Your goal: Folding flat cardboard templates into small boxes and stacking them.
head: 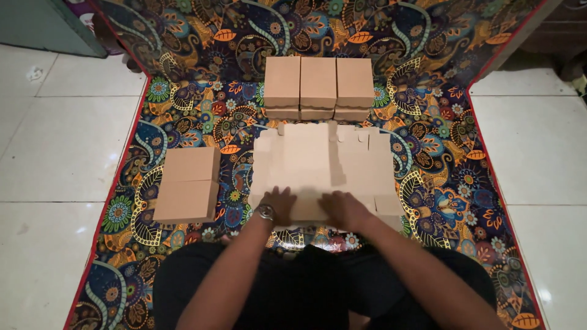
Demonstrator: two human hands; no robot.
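On patterned mat [183, 122]: flat unfolded cardboard box blank [324, 168], long axis left-right, tabs pointing away. Left hand [280, 203] and right hand [342, 209] pressed flat on near edge, grips open, holding nothing.

We see a patterned mat [183, 116] in dark blue, orange and green paisley with a red edge, spread over a floor of pale glossy tiles [61, 146]. On the mat's far side stand three closed brown boxes [318, 82] side by side, touching one another, with more boxes under them. To the left lie two more closed brown boxes [188, 184], one just behind the other, and a grey-green panel [43, 24] shows in the far left corner.
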